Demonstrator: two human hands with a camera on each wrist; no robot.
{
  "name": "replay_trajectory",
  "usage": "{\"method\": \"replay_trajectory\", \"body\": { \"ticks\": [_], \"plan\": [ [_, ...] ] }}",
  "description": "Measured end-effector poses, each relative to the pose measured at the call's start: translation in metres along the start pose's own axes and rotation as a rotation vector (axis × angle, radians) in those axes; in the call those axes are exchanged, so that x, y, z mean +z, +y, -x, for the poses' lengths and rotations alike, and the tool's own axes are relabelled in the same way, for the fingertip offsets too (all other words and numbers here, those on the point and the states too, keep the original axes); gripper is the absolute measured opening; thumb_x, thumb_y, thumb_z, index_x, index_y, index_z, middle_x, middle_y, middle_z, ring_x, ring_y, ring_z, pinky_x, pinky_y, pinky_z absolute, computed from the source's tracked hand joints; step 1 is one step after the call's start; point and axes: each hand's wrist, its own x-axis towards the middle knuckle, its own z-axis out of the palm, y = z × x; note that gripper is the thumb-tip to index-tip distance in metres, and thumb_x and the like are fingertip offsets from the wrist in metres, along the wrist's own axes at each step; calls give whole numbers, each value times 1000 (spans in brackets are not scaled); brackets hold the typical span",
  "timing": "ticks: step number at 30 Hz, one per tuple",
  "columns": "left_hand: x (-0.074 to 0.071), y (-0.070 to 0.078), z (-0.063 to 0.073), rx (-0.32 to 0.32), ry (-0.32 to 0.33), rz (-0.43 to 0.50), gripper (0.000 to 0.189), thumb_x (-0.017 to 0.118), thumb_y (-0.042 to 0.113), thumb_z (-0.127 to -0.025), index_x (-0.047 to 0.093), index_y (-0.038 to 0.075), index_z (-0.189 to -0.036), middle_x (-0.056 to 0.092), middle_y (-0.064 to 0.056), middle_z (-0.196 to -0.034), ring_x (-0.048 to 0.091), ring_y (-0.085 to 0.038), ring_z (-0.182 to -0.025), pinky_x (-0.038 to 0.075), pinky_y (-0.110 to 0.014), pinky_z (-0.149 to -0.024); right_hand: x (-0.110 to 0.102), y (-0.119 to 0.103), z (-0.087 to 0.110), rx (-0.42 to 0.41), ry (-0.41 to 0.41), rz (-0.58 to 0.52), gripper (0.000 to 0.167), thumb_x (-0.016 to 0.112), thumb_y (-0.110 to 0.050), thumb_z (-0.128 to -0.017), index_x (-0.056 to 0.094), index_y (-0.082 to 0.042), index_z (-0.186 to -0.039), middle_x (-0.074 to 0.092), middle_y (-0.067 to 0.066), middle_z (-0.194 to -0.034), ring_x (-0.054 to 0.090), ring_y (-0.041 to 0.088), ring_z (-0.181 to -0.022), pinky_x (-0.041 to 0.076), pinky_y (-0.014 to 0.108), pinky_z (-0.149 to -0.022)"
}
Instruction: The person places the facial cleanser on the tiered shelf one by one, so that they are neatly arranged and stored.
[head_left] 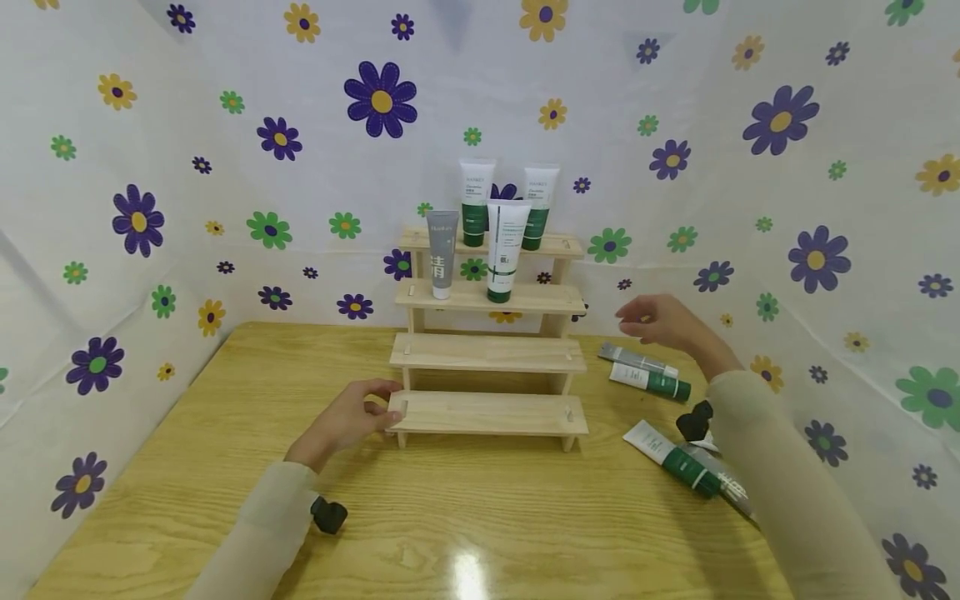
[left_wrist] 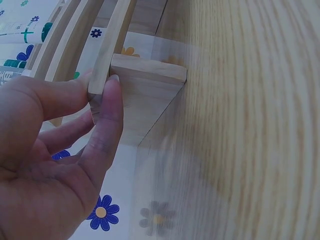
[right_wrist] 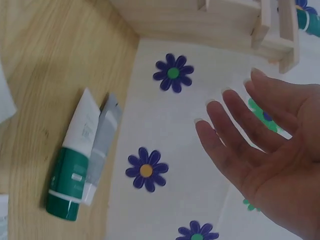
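A tiered wooden rack (head_left: 487, 414) stands on the table. My left hand (head_left: 347, 421) pinches the left end of its lowest shelf between thumb and fingers, as the left wrist view shows. Off the rack's right side, my right hand (head_left: 663, 323) hovers with loosely bent fingers and nothing in it. On the top shelf stand two white-and-green tubes (head_left: 477, 200). One tier lower are a grey tube (head_left: 442, 254) and a white tube with a green cap (head_left: 507, 250). Below the right hand lie a grey tube (right_wrist: 104, 145) and a white-and-green tube (right_wrist: 75, 160), side by side.
Nearer on the right, another white-and-green tube (head_left: 671, 458) lies against a grey tube (head_left: 731, 487), partly covered by the right sleeve. A white flower-patterned cloth (head_left: 300, 183) hangs behind and along both sides of the wooden table (head_left: 420, 525).
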Motion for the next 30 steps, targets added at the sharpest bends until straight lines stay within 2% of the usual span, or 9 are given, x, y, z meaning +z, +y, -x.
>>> {"method": "replay_trajectory", "body": {
  "ticks": [9,16,23,30],
  "plan": [
    [-2,0,1,-8,10,-4,50,70,9,-98,54,2,-145,57,-21,-139,67,-18,-93,62,-34,-78,-4,22,15,33,-59,43,35,63,-11,-102,61,12,-128,64,35,-127,67,48,-111,62,50,-88],
    [-1,-1,0,-1,5,8,49,69,7,-98,54,0,-145,60,-22,-133,68,-17,-90,62,-35,-76,5,47,12,79,-63,95,34,65,-13,-100,64,10,-125,67,34,-124,68,40,-105,62,45,-84],
    [-1,0,0,-7,2,7,49,69,8,-98,54,1,-144,59,-21,-131,68,-17,-91,62,-34,-77,18,73,6,153,-32,129,36,65,-13,-100,63,10,-127,65,33,-126,61,48,-116,52,60,-100],
    [0,0,-1,-6,-4,16,48,69,7,-98,54,1,-144,59,-21,-125,68,-17,-90,62,-33,-76,24,88,0,203,-61,186,34,62,-7,-100,62,11,-128,62,35,-130,57,53,-121,47,63,-105]
  ]
}}
